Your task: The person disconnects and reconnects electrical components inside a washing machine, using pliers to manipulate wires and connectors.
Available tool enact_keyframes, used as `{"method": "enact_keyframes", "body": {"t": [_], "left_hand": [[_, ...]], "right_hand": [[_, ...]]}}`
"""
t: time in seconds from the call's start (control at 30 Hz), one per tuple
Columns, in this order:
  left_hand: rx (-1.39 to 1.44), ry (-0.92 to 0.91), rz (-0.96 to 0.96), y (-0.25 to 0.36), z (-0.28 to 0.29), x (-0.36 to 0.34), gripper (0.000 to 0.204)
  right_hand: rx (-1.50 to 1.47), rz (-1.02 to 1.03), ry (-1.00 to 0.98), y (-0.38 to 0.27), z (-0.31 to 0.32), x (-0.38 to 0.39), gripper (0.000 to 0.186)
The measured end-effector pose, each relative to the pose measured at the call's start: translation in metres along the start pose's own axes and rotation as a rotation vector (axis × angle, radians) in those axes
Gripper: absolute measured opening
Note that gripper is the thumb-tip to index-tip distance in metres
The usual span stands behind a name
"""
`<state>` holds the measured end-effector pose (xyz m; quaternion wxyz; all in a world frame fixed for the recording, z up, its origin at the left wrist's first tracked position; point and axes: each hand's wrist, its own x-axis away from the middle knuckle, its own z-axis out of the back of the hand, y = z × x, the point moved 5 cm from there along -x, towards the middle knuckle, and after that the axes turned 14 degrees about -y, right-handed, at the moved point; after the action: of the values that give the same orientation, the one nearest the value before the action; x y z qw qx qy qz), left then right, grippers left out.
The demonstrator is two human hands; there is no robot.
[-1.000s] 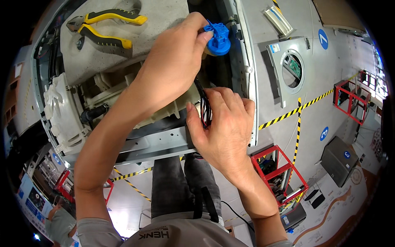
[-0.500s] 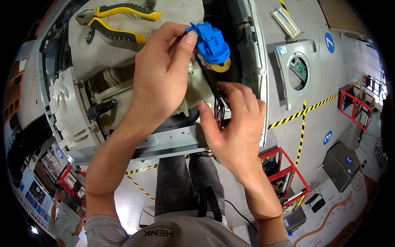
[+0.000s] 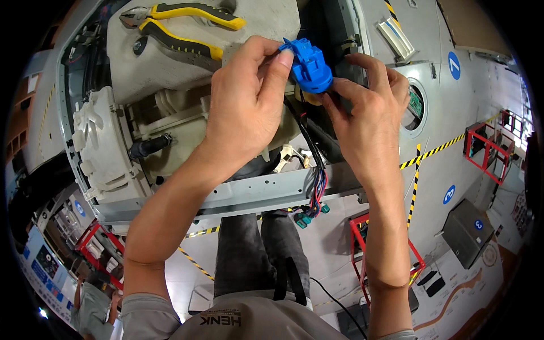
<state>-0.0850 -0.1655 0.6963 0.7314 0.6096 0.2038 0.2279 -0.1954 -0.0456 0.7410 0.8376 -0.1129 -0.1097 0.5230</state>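
Fingertips of both hands are closed on one small blue plastic connector part [image 3: 309, 67], which is held up over the open top of a grey machine housing [image 3: 249, 195], toward its far right side. The left hand [image 3: 246, 107] is raised with the wrist bent, its thumb and forefinger pinched on the left face of the blue part while the other fingers are curled loosely behind. The right hand [image 3: 368, 116] is brought in from the right, its thumb pressed under the part and its forefinger laid over the top; the remaining fingers are half bent. Both forearms are seen rising from the near edge and converging at the part.

One bundle of dark wires [image 3: 310, 148] is seen hanging from below the blue part down to the near metal rail, where coloured wires end in two or three small teal plugs [image 3: 306, 216]. One pair of yellow-and-black handled pliers [image 3: 181, 28] is laid on the pale concrete-like block [image 3: 170, 68] at the far left. One white plastic moulded housing [image 3: 99, 144] is set at the left of the opening.
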Motion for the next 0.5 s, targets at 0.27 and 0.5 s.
{"method": "enact_keyframes", "body": {"t": [0.27, 0.5], "left_hand": [[0.139, 0.018, -0.027, 0.003, -0.005, 0.002, 0.031], [0.035, -0.175, 0.152, 0.008, -0.013, 0.002, 0.04]], "right_hand": [[-0.174, -0.035, -0.013, 0.009, -0.007, 0.003, 0.014], [-0.16, -0.017, -0.026, 0.012, -0.01, 0.003, 0.016]]}}
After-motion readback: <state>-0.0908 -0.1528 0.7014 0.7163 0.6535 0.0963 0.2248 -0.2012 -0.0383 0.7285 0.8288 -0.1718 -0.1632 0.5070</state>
